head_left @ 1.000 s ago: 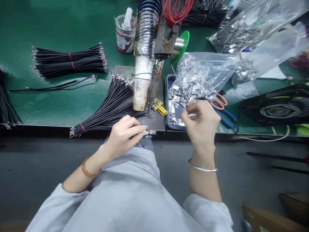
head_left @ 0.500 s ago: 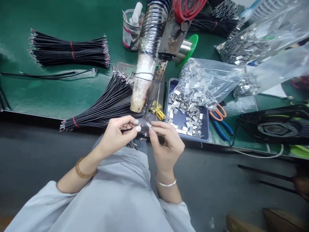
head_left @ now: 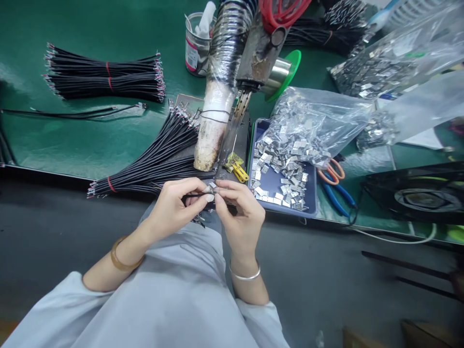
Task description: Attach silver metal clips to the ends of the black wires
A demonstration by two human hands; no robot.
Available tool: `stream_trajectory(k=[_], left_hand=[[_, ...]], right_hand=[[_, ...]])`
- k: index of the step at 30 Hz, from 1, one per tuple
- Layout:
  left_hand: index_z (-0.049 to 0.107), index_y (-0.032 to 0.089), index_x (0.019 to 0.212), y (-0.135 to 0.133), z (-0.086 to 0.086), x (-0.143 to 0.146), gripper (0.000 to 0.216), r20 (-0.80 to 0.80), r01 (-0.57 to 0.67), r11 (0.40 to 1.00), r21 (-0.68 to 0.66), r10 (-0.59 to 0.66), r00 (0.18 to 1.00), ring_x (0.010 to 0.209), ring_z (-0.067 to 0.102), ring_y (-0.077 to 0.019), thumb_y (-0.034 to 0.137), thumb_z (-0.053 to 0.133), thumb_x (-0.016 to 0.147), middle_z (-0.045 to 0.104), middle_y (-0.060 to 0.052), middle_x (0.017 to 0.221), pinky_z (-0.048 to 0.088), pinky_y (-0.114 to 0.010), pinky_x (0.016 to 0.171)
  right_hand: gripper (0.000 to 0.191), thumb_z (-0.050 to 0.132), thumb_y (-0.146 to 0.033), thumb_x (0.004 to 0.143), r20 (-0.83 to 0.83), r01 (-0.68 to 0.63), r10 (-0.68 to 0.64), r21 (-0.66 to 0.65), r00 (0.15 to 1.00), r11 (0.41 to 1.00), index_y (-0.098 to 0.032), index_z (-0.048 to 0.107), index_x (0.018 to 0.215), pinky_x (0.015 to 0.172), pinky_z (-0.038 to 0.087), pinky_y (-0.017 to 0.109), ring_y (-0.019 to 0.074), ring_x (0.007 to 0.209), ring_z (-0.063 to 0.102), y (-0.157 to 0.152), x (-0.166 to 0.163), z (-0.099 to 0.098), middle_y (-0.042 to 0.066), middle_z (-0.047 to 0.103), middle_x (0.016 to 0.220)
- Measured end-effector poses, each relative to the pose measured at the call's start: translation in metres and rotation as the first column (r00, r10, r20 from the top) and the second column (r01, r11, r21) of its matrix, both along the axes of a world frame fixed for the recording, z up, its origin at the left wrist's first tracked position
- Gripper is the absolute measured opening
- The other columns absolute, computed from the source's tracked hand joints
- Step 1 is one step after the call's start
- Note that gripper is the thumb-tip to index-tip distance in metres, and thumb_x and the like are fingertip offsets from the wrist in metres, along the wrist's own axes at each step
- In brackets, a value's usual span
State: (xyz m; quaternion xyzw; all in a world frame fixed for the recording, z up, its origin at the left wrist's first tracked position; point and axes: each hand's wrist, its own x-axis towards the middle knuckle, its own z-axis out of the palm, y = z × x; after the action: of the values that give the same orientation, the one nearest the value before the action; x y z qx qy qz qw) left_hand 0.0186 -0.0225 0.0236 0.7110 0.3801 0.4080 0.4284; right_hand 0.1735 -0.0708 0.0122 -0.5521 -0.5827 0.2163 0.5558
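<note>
My left hand (head_left: 174, 208) and my right hand (head_left: 239, 212) meet at the table's front edge, fingertips pinched together. Between them sits a small silver metal clip (head_left: 213, 186), held by the right fingers against the end of a thin black wire (head_left: 194, 195) pinched in the left. A fanned bundle of black wires (head_left: 152, 164) lies just behind my left hand. A blue tray (head_left: 311, 205) of several loose metal clips sits to the right of my right hand.
A foil-wrapped duct with a white nozzle (head_left: 213, 121) stands behind the hands, beside yellow clips (head_left: 237, 169). Tied wire bundles (head_left: 105, 79), a jar (head_left: 195, 43), a solder spool (head_left: 282, 72), clip-filled plastic bags (head_left: 319, 121), orange-blue scissors (head_left: 333, 186) and a black fan (head_left: 416, 193) lie on the green mat.
My right hand left the blue tray with a clip and came left to meet my left hand. The fingertips have closed together on clip and wire.
</note>
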Motion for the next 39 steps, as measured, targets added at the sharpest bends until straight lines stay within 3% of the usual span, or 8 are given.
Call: stream_trajectory(k=[5, 8, 12, 16, 18, 22, 31, 39], left_hand=[[0.071, 0.014, 0.083, -0.001, -0.002, 0.000, 0.014, -0.017, 0.014, 1.000, 0.014, -0.013, 1.000, 0.054, 0.054, -0.0083, 0.016, 0.062, 0.094, 0.068, 0.001, 0.066, 0.041, -0.018, 0.053], [0.068, 0.014, 0.079, 0.001, -0.001, 0.000, 0.019, 0.032, 0.057, 0.991, -0.118, -0.054, 0.998, 0.055, 0.058, -0.0095, 0.019, 0.058, 0.094, 0.067, 0.000, 0.063, 0.045, -0.019, 0.055], [0.069, 0.013, 0.077, 0.005, 0.004, 0.001, 0.017, 0.140, 0.075, 0.942, -0.326, -0.030, 0.990, 0.052, 0.053, -0.0091, 0.024, 0.062, 0.088, 0.061, 0.001, 0.058, 0.043, -0.019, 0.052], [0.065, 0.013, 0.071, 0.009, 0.009, 0.005, 0.012, 0.215, 0.086, 0.899, -0.429, 0.009, 0.977, 0.049, 0.039, -0.0054, 0.022, 0.066, 0.078, 0.049, 0.005, 0.055, 0.034, -0.018, 0.048], [0.063, 0.013, 0.068, 0.010, 0.010, 0.006, 0.011, 0.236, 0.087, 0.886, -0.456, 0.026, 0.971, 0.049, 0.035, -0.0045, 0.021, 0.066, 0.074, 0.046, 0.006, 0.055, 0.030, -0.017, 0.047], [0.068, 0.012, 0.070, 0.012, 0.012, 0.007, 0.012, 0.247, 0.086, 0.873, -0.481, 0.041, 0.968, 0.049, 0.037, -0.0048, 0.023, 0.067, 0.075, 0.049, 0.005, 0.055, 0.030, -0.018, 0.047], [0.076, 0.012, 0.066, 0.012, 0.014, 0.010, 0.016, 0.234, 0.029, 0.884, -0.466, 0.091, 0.968, 0.050, 0.044, -0.0060, 0.023, 0.068, 0.074, 0.060, 0.001, 0.055, 0.039, -0.017, 0.049], [0.077, 0.012, 0.066, 0.010, 0.013, 0.015, 0.015, 0.200, -0.034, 0.884, -0.466, 0.142, 0.969, 0.053, 0.050, -0.0088, 0.024, 0.069, 0.072, 0.063, -0.001, 0.058, 0.042, -0.018, 0.049]], right_hand=[[0.015, 0.070, -0.008, 0.091, 0.060, 0.054, -0.058, 0.077, 0.996, 0.996, -0.023, 0.072, 0.089, 0.085, 0.067, 0.031, 0.0173, 0.096, 0.079, 0.000, -0.006, -0.006, 0.004, 0.080, 0.104], [0.014, 0.071, -0.009, 0.092, 0.192, 0.110, -0.145, 0.182, 0.971, 0.977, -0.023, 0.073, 0.094, 0.085, 0.067, 0.032, 0.0174, 0.095, 0.079, -0.001, -0.008, -0.011, 0.005, 0.081, 0.106], [0.018, 0.066, -0.009, 0.096, 0.207, 0.165, -0.232, 0.297, 0.950, 0.941, -0.023, 0.074, 0.105, 0.087, 0.067, 0.032, 0.0175, 0.097, 0.080, -0.005, -0.003, -0.013, 0.004, 0.081, 0.105], [0.022, 0.064, -0.008, 0.097, 0.343, 0.059, -0.211, 0.404, 0.915, 0.913, -0.022, 0.071, 0.112, 0.079, 0.067, 0.027, 0.0167, 0.092, 0.081, -0.008, 0.001, -0.013, 0.004, 0.083, 0.104], [0.018, 0.064, -0.010, 0.097, 0.353, 0.055, -0.206, 0.392, 0.913, 0.918, -0.022, 0.070, 0.109, 0.078, 0.067, 0.027, 0.0165, 0.090, 0.081, -0.007, 0.002, -0.014, 0.004, 0.083, 0.102], [0.009, 0.065, -0.014, 0.098, 0.210, 0.109, -0.177, 0.301, 0.962, 0.947, -0.022, 0.068, 0.100, 0.080, 0.067, 0.030, 0.0178, 0.093, 0.081, -0.002, 0.003, -0.017, 0.005, 0.082, 0.102], [0.018, 0.061, -0.006, 0.096, 0.468, -0.025, -0.151, 0.350, 0.871, 0.937, -0.020, 0.066, 0.106, 0.081, 0.067, 0.025, 0.0170, 0.098, 0.081, -0.005, 0.009, -0.016, 0.007, 0.083, 0.108], [0.017, 0.069, -0.007, 0.093, 0.389, 0.023, -0.164, 0.343, 0.907, 0.939, -0.022, 0.063, 0.096, 0.079, 0.068, 0.025, 0.0158, 0.086, 0.082, 0.003, 0.008, -0.011, 0.007, 0.083, 0.112]])
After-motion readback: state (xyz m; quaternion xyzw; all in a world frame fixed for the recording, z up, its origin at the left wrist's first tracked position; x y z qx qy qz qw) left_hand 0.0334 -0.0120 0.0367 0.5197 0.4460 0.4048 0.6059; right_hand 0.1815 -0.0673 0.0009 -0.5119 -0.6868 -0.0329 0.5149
